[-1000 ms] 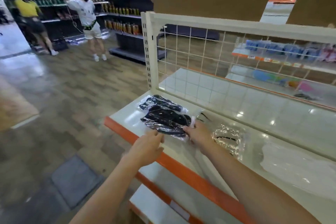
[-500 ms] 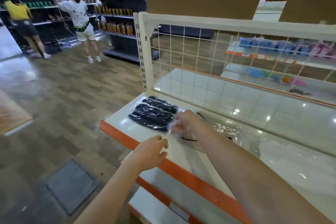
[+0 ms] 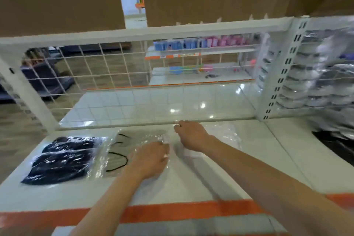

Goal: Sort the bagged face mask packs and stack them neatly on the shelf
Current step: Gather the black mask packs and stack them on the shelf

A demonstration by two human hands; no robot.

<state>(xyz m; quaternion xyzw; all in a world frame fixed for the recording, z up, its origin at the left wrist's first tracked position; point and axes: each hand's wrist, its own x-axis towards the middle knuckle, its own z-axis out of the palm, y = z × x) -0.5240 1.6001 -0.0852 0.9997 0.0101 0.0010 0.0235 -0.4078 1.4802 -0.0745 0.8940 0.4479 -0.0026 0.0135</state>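
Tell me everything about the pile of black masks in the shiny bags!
The black mask packs are dark folded masks sealed in clear, crinkly plastic bags that catch the light. Two bags show, one overlapping the other in a loose pile. They lie flat on the white shelf, at its left end, near the wire grid back. A clear bag with black ear loops lies against their right side. Neither hand touches them.

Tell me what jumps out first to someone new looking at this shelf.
Two packs of black masks lie at the left of the white shelf. At centre, the left hand presses a clear pack with black ear loops, and the right hand reaches toward the wire grid.
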